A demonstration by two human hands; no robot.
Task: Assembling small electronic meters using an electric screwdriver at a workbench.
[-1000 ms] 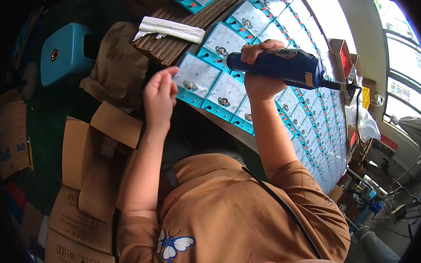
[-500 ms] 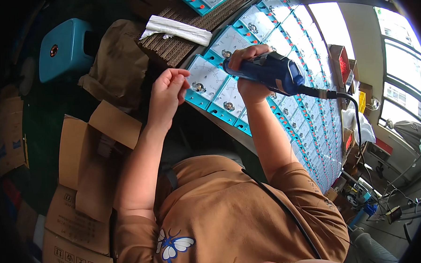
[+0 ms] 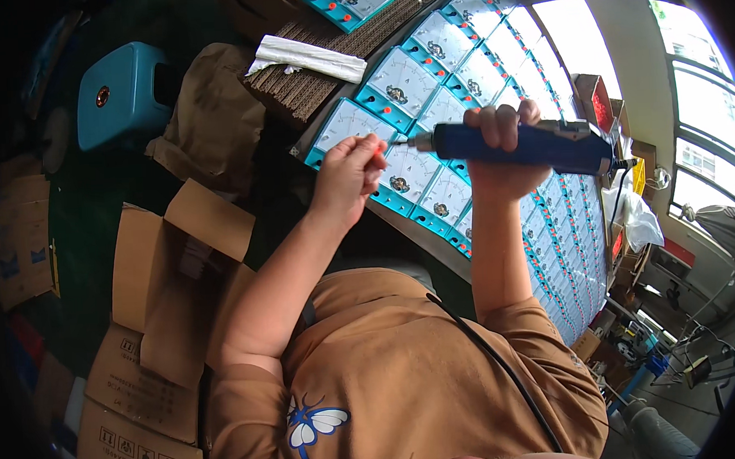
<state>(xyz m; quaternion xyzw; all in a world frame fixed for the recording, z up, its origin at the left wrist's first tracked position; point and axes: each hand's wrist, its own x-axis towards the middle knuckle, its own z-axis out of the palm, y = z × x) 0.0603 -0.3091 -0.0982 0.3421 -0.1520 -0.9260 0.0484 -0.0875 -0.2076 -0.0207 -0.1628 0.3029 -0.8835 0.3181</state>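
My right hand (image 3: 506,179) is wrapped round a blue corded electric screwdriver (image 3: 569,149), held almost level with its bit pointing left. The bit tip reaches close to my left hand (image 3: 345,180), whose thumb and fingers pinch a small red-orange piece (image 3: 382,147). Whether the bit touches that piece I cannot tell. Beneath both hands lie rows of ammeters (image 3: 351,130) with teal bases, white dials and red and black terminals. The nearest meter is partly hidden by my left hand.
Stacked corrugated cardboard (image 3: 296,93) bears a white folded strip (image 3: 311,58) and another ammeter (image 3: 353,2). To the left stand a blue stool (image 3: 124,92), a brown paper sack (image 3: 211,113) and an open carton (image 3: 135,264). The screwdriver's cord (image 3: 618,198) hangs at the right.
My right hand has moved right and levelled the screwdriver, its bit now toward my left hand. My left hand has moved right and down, and a red-orange piece now shows in its fingers.
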